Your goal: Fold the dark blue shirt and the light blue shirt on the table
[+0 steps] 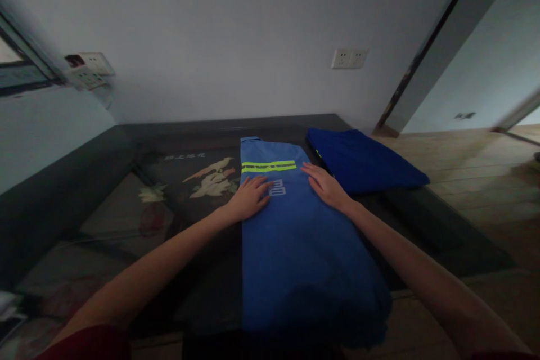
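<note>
A light blue work jacket, folded lengthwise, lies on the dark glass-topped table. It carries a yellow-green stripe across its far part and pale printed lettering below that. My left hand rests flat on its left edge beside the lettering, fingers spread. On the right edge, just below the stripe's end, my right hand lies with its fingers stretched out. The jacket's near end is bunched and sits in shadow at the table's front edge.
Right of the jacket lies a folded dark blue garment. A white wall with a double socket stands behind the table. Another socket with a plugged-in adapter is at the left corner. Wooden floor shows on the right.
</note>
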A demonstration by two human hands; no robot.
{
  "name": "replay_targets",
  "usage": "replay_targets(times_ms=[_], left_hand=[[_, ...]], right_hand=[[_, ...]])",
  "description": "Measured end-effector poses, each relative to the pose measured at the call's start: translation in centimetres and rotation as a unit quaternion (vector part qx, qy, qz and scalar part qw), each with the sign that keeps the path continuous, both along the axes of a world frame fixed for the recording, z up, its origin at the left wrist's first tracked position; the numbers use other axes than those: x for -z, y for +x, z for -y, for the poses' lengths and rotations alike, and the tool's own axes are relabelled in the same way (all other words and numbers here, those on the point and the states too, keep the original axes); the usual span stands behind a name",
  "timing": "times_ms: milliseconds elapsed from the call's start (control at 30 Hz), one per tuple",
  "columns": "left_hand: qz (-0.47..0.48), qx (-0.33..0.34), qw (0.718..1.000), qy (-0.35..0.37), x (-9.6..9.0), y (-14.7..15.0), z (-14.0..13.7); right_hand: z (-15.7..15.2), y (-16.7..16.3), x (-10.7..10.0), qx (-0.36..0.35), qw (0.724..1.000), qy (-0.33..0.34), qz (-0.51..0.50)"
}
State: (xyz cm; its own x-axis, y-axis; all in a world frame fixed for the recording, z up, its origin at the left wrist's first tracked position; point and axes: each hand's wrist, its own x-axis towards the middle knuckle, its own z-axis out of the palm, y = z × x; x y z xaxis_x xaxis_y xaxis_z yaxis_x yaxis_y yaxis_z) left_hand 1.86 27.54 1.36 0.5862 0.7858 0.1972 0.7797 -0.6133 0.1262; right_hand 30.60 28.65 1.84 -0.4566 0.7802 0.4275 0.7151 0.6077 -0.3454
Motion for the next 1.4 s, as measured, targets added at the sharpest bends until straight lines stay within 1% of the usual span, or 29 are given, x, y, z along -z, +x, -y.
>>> replay_targets(times_ms=[67, 133, 200, 300, 533, 700, 800, 900, 1033, 1133, 1233, 1300, 1400], left_hand=[[-0.020, 0.008, 1.000, -0.004, 1.0, 0.2, 1.9], [-0.040, 0.011, 0.999, -0.003, 1.8, 0.4, 2.8], [-0.055, 0.013, 0.998, -0.001, 2.3, 0.5, 3.0], [-0.063, 0.012, 0.998, 0.002, 2.5, 0.5, 2.6], [-0.054, 0.004, 0.998, 0.023, 2.7, 0.7, 2.8], [-0.042, -0.006, 0.999, 0.023, 2.6, 0.9, 2.9], [-0.015, -0.003, 1.000, 0.016, 2.2, 0.8, 3.0], [0.032, 0.012, 0.999, 0.019, 1.8, 0.5, 3.2], [0.081, 0.045, 0.995, 0.042, 1.0, 0.3, 4.1], [0.096, 0.072, 0.992, 0.040, -0.3, 0.4, 5.6], [0.092, 0.123, 0.988, -0.001, -1.9, 0.1, 8.2], [0.077, 0.168, 0.982, -0.049, -2.7, -0.3, 10.4], [0.048, 0.226, 0.968, -0.099, -3.4, -1.1, 14.2]], right_hand=[[1.5, 0.0, 0.6, -0.040, 0.997, -0.028, 0.052], [2.3, 0.2, 1.5, -0.060, 0.993, -0.046, 0.096], [2.5, 0.7, 2.4, -0.070, 0.989, -0.053, 0.120], [2.1, 1.4, 3.3, -0.080, 0.988, -0.050, 0.124], [2.0, 1.6, 3.7, -0.081, 0.988, -0.030, 0.129], [2.1, 1.4, 3.6, -0.072, 0.990, -0.024, 0.115], [2.2, 1.3, 3.5, -0.072, 0.991, -0.025, 0.109], [2.2, 1.4, 3.7, -0.072, 0.991, -0.025, 0.112], [2.0, 1.4, 3.8, -0.071, 0.991, -0.026, 0.106], [2.1, 1.5, 3.1, -0.078, 0.991, -0.040, 0.099], [3.4, 1.9, 1.6, -0.080, 0.990, -0.071, 0.094], [5.3, 2.3, 0.5, -0.075, 0.990, -0.092, 0.080], [9.8, 3.2, -0.9, -0.084, 0.987, -0.127, 0.059]])
